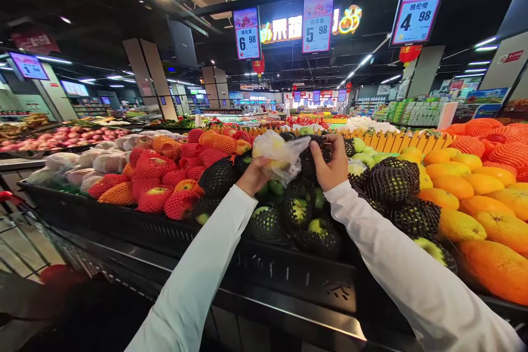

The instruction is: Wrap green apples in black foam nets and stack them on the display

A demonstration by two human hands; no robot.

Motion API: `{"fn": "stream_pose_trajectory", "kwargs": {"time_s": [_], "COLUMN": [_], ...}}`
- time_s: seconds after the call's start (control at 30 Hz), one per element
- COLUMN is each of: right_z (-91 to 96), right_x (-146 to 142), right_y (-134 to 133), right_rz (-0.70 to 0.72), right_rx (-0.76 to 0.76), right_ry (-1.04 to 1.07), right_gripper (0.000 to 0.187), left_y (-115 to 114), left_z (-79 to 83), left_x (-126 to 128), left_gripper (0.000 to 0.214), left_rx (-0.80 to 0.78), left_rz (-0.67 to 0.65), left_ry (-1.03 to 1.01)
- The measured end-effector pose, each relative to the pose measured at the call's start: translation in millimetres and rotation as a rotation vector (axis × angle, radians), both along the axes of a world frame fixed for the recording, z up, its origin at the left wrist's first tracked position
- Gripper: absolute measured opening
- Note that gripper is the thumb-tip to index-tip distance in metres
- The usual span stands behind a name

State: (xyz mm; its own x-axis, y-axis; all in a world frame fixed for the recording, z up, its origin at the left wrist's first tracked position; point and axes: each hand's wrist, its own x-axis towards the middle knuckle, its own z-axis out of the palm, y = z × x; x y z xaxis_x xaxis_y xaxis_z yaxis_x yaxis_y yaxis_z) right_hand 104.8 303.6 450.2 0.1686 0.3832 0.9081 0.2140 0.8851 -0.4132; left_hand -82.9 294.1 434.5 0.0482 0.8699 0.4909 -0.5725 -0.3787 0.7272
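My left hand (253, 176) is closed around a clear plastic bag (284, 155), and something pale yellow shows through the film. The thumb and fingers of my right hand (332, 164) pinch together at the bag's stretched right end. Both hands are above a heap of green apples, many wrapped in black foam nets (268, 223). One netted green apple (300, 210) sits just below the bag. Dark netting behind the right fingers partly hides what they touch.
Left of the green apples lie red-netted fruits (150, 170) and pale wrapped fruits (109, 162). Oranges (495, 220) are heaped on the right. The black crate's front wall (289, 272) runs below my forearms. A wire cart (25, 242) stands at the left. Price screens (317, 23) hang overhead.
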Motion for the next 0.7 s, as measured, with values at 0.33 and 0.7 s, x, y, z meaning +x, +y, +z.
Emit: {"fn": "stream_pose_trajectory", "kwargs": {"time_s": [0.33, 0.7], "right_z": [0.7, -19.6], "right_x": [0, -9], "right_y": [-16, -10], "right_rz": [0.164, 0.35], "right_rx": [-0.316, -0.583], "right_ry": [-0.765, -1.377], "right_gripper": [0.052, 0.047], "left_y": [-11, -9], "left_z": [26.4, 21.7], "left_x": [4, 5], "left_gripper": [0.03, 0.029], "left_rx": [0.109, 0.1], "left_rz": [0.35, 0.297], "left_ry": [-0.233, -0.216]}}
